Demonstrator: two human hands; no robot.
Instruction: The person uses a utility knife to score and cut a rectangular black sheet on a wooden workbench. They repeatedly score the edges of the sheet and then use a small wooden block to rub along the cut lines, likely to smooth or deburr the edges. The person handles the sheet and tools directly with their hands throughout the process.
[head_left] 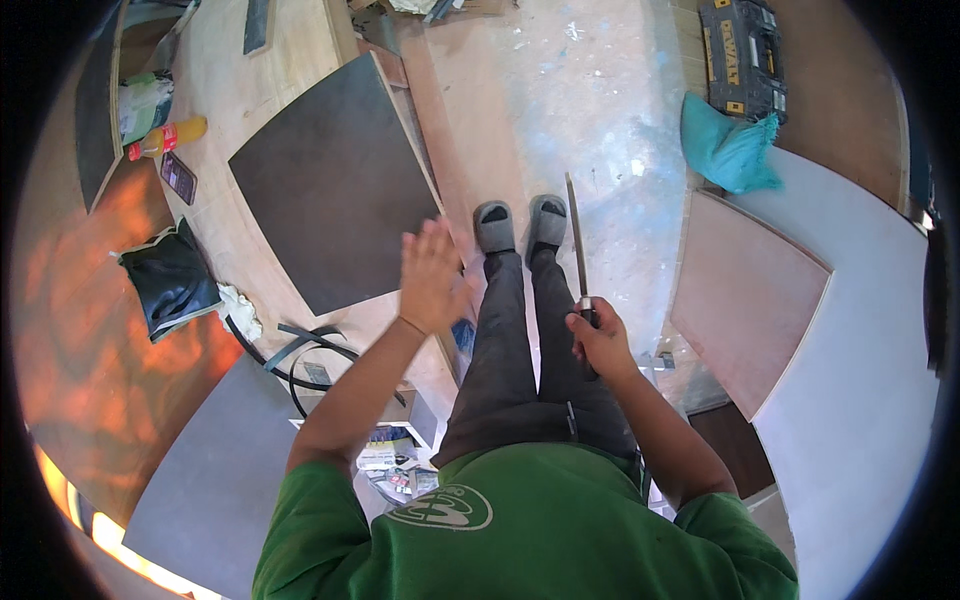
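My right hand (603, 341) is closed around the black handle of a file (577, 232), whose long, thin metal blade points away from me, over the floor. My left hand (433, 278) is open, its fingers stretched out and slightly blurred. It is at the near right corner of a dark brown panel (335, 185) lying on a pale wooden bench. Whether the palm touches the panel's edge, I cannot tell. Nothing shows in that hand.
Left on the bench are a black pouch (170, 278), a phone (179, 178), an orange drink bottle (168, 138) and curled dark edging strips (320, 350). To the right are a pinkish board (745, 300), a teal sack (730, 145) and a black tool case (743, 60).
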